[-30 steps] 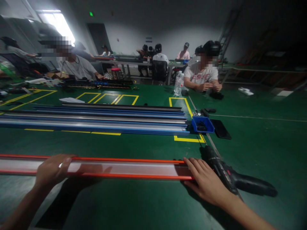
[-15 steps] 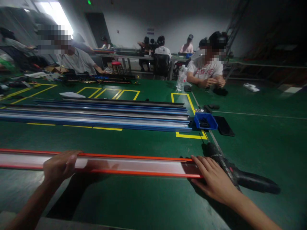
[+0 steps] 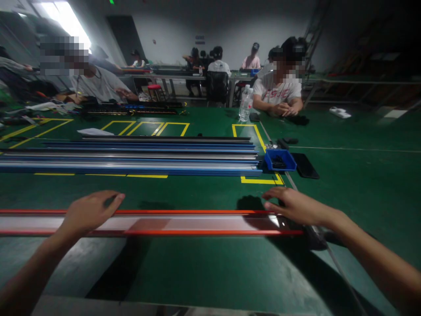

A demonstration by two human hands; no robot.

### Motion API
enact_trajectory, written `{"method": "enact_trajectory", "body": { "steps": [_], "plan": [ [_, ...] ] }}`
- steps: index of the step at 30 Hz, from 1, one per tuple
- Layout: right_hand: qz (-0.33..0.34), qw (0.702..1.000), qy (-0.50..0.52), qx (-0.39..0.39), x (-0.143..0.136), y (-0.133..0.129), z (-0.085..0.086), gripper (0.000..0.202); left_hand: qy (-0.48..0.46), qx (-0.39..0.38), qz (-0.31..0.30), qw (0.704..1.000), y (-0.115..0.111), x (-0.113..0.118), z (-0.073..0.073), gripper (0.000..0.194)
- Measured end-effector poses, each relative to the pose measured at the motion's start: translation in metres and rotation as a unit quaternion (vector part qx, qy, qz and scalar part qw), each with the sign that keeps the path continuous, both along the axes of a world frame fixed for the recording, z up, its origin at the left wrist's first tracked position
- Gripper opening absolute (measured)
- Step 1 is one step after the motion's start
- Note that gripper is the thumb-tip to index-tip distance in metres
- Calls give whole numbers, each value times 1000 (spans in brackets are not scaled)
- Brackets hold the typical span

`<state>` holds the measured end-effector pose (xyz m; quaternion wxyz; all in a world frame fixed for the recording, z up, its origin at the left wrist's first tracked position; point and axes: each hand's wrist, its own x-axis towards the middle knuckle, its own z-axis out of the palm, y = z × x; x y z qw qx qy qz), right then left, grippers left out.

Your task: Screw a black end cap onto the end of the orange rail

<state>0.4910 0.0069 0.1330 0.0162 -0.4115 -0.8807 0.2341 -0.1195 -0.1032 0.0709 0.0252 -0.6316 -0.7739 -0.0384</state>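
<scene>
A long channel-shaped strip (image 3: pixel 197 223) with orange-red edges and a pale inside lies across the near part of the green table. My left hand (image 3: pixel 87 213) hovers over its left part, thumb apart from the fingers, gripping nothing. Above the strip's right end is my right hand (image 3: pixel 292 205), its fingers loosely bent and apart, with nothing seen in them. Beneath my right wrist, a dark power drill (image 3: pixel 317 240) is mostly hidden by the arm. Both hands cast shadows on the strip and table.
Several blue, black and silver strips (image 3: pixel 148 166) lie side by side beyond. A blue bin (image 3: pixel 291 166) of small dark parts stands at their right end, beside a black tablet-like slab (image 3: pixel 305 165). Water bottles (image 3: pixel 244 105) stand farther back. Several people sit around.
Both hands have let go of the orange-edged strip and lifted. My right hand has moved up and away from its end. The strip now reaches farther right, near the drill.
</scene>
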Motion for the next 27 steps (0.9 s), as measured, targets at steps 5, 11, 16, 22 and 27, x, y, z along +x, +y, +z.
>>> {"method": "enact_trajectory", "body": {
  "steps": [5, 11, 16, 22, 27],
  "plan": [
    [6, 994, -24, 108, -55, 97, 1, 21, -25, 1, -132, 991, 91, 41, 19, 61],
    [-24, 988, -17, 154, -86, 156, -34, 16, -25, 33, -190, 981, 170, 69, -2, 55],
    [-7, 982, 25, 188, -69, 159, -59, 17, -60, 60, -196, 977, 177, 63, -19, 56],
    [-22, 976, 87, 200, -51, 162, -71, 19, -110, 62, -187, 974, 169, 50, -23, 62],
    [-41, 975, 99, 193, -51, 161, -78, 18, -124, 18, -178, 976, 167, 41, -23, 64]
  ]
}}
